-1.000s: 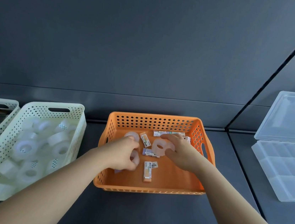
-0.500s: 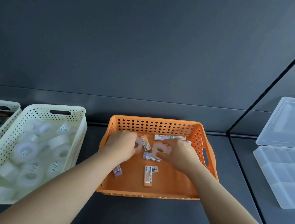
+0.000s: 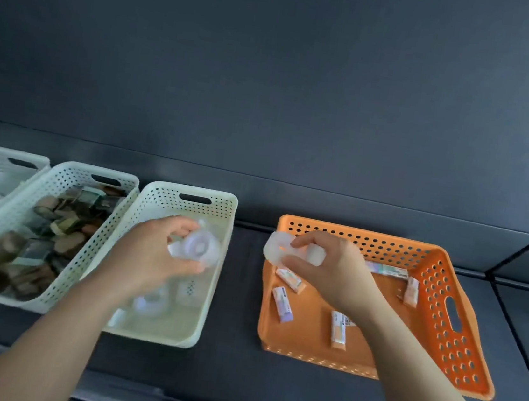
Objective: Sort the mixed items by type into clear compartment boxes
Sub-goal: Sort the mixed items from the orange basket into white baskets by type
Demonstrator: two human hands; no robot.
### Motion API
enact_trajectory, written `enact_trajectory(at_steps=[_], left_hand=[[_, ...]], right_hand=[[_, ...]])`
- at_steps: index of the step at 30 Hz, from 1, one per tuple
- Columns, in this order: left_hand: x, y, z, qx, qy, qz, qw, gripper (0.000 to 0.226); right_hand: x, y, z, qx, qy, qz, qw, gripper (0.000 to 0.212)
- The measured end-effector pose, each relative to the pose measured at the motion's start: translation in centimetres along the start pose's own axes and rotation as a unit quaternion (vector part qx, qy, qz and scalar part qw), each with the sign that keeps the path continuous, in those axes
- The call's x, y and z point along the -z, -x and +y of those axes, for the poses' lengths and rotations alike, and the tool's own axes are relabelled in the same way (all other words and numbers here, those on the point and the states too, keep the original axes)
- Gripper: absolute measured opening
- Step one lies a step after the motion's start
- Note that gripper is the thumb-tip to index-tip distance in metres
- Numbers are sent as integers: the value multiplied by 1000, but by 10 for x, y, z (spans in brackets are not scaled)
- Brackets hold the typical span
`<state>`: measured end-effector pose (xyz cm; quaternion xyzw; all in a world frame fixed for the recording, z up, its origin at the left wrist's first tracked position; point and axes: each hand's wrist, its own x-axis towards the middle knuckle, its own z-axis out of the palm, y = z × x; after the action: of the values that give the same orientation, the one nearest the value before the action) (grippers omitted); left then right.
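Orange basket (image 3: 448,266) on the dark worktop (image 3: 238,297), containing several small labelled packets (image 3: 282,304). Right hand (image 3: 331,272), over the orange basket's left end, pinches translucent tape rolls (image 3: 275,251). Left hand (image 3: 153,253), left of the orange basket, grips a blurred tape roll (image 3: 199,247) above a pale perforated basket (image 3: 187,192) with more rolls inside. Farther left of the orange basket, a second pale basket (image 3: 70,167) holds brownish items.

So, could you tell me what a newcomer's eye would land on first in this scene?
The bright orange basket at the right stands out against the dark shelf, with small labelled packets scattered on its floor. Next come the two hands: the left hand holds a translucent tape roll over the pale basket, and the right hand grips a second roll above the orange basket's left edge.
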<state>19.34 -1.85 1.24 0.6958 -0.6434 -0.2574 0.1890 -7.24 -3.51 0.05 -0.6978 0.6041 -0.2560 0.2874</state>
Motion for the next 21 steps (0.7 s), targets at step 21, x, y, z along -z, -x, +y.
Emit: enact_trajectory(at_steps=[21], left_hand=[[41, -32, -80, 129, 313, -94, 936, 35]], right_hand=[[-111, -19, -102, -25, -1, -131, 991, 22]])
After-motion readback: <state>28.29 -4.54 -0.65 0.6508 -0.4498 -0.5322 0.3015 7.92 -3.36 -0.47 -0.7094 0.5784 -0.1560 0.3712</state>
